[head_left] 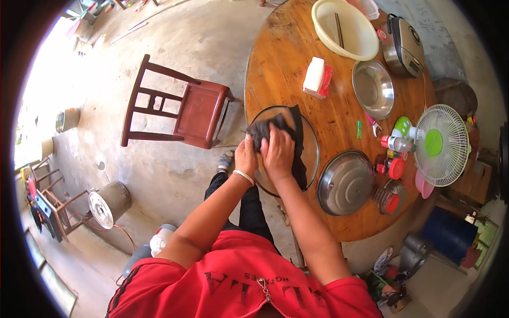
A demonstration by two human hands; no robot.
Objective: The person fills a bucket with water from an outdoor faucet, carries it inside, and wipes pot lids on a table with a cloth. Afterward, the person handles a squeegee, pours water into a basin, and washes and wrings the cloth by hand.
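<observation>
A dark grey cloth (268,130) is bunched up in both hands above the near left edge of the wooden table. My left hand (245,159), with a pale bangle at the wrist, has its fingers closed at the cloth's left side. Beside it, my right hand (277,153) grips the cloth from above with bent fingers. Under the hands lies a round, dark-rimmed disc (313,159) that looks like a glass lid. A black strip of fabric (298,153) hangs down across the disc. The hands cover part of the disc.
The round table (281,58) bears a cream basin (318,24) with chopsticks, a rice cooker (400,45), a tissue pack (317,78), a steel bowl (363,87), a domed metal lid (345,183), jars and a fan (442,144). A wooden chair (199,114) stands left.
</observation>
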